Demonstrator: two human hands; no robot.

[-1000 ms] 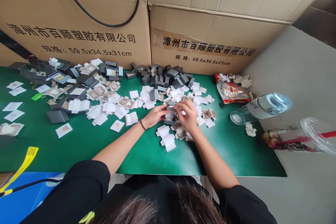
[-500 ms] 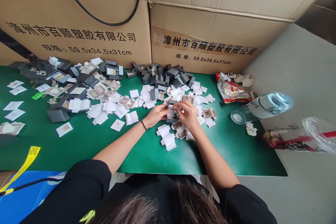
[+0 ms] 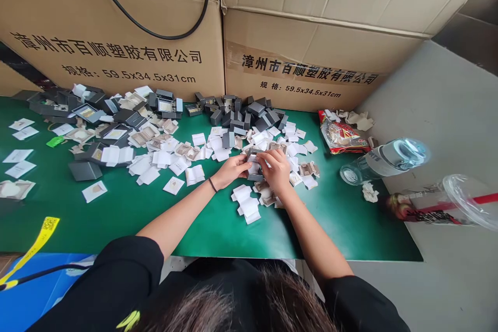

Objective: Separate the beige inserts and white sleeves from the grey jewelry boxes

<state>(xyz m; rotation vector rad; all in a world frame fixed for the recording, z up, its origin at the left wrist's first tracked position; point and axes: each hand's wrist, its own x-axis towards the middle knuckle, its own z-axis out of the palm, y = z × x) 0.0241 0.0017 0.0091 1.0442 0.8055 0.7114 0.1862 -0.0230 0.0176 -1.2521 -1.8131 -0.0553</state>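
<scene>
Gripping the small dark box (image 3: 256,177) by its left side: left hand (image 3: 231,171), thumb against it. Right hand (image 3: 276,169) has fingers on its upper right part; cannot tell if they pinch the box or the white insert (image 3: 254,168). Box sits between both hands, over the table (image 3: 206,228); contact with what's underneath unclear. Long axis runs near-to-far, roughly straight away from the person; open side faces up. Unfolded white card (image 3: 247,204) lies just nearer the person.

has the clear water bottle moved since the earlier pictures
No: judged against the green table, the water bottle shows no shift either way.
</scene>
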